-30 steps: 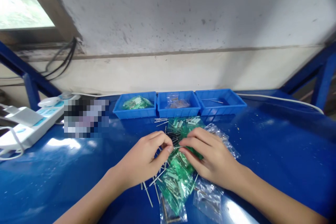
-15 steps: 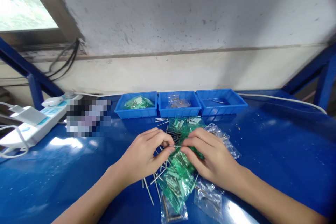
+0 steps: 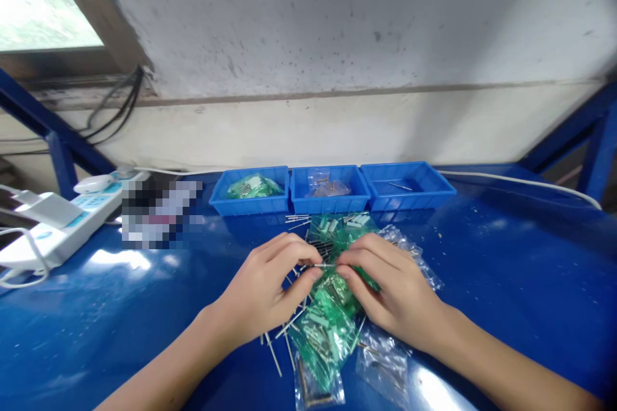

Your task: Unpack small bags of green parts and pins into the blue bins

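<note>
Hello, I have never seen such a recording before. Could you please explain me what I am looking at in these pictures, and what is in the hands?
There is no robot here: you see a person's own bare left hand and right hand. All pictures come from one camera worn on the head, looking forward and down.

Between them, the fingertips hold a thin silver rod. Below lie green bags and clear bags of small parts, with loose rods beside them on the blue table.

Behind stand three blue trays: the left one holds green bagging, the middle one clear bagging, the right one a thin rod. At far left is a white power strip; the blurred patch near it cannot be read.
</note>
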{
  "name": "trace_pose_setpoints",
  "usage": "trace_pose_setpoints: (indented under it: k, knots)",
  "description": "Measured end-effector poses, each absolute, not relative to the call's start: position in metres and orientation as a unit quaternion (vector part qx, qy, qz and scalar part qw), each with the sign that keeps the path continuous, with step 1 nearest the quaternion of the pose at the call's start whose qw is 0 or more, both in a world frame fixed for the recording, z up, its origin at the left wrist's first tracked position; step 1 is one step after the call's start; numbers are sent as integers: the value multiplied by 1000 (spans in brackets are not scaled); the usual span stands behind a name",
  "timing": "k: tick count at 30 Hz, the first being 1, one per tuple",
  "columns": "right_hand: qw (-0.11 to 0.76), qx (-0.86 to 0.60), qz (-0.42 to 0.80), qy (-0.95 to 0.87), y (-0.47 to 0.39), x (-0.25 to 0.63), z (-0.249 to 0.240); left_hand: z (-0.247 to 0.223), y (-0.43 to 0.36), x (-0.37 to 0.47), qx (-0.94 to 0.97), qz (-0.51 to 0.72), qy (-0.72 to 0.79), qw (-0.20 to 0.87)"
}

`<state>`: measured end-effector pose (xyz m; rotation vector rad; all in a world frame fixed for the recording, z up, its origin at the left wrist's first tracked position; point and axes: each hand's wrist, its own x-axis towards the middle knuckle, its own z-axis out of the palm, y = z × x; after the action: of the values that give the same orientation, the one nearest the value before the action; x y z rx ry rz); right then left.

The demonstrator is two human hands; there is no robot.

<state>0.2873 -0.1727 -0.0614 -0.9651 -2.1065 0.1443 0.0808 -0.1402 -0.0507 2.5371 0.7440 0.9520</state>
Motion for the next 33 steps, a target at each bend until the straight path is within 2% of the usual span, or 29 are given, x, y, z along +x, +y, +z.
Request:
trace_pose_setpoints:
  k: [18,27,30,33]
  knots:
    - [429,-370,32,-824,-173,287,-59,-51,-143,81,879,363,275,141]
    - [414,-367,20,-833,-176,284,-58,-47,-144,81,880,341,298,145]
    - [427,-363,-15,-828,-172,290,-51,-44,-140,78,886,293,325,154]
    - [457,-411,-117,-780,-155,314,-42,-43,-129,71,866,242,410,154]
